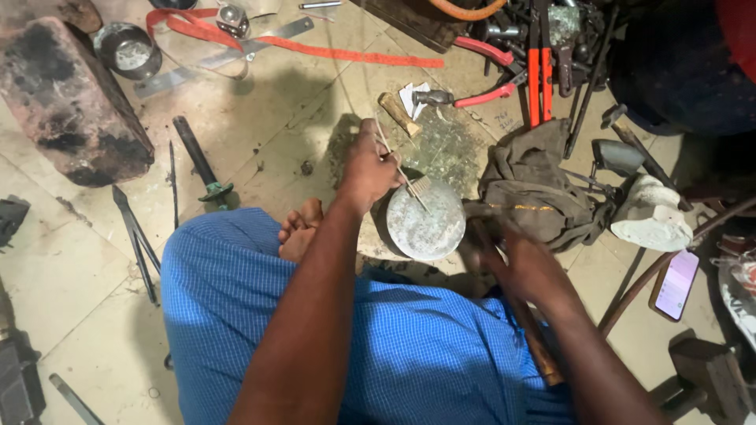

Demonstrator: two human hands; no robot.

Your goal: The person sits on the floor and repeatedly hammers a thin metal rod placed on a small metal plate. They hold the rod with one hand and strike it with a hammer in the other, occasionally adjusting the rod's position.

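Note:
I sit on a tiled floor in a blue checked cloth. My left hand (368, 167) pinches a thin metal rod (398, 167) whose flat tip rests on a round grey metal block (426, 219) between my knees. Beside that block, my right hand (526, 267) is blurred with motion and grips a wooden-handled hammer (513, 295); its head is near the block's right edge. My bare foot (300, 228) lies left of the block.
A second hammer (413, 104) lies beyond the block, with red-handled pliers and snips (539, 63), a grey rag (532, 193), a white stone (650, 214), a phone (676, 283), a brick (67, 98), a metal cup (127, 49), a red strap (315, 49) and chisels (135, 236).

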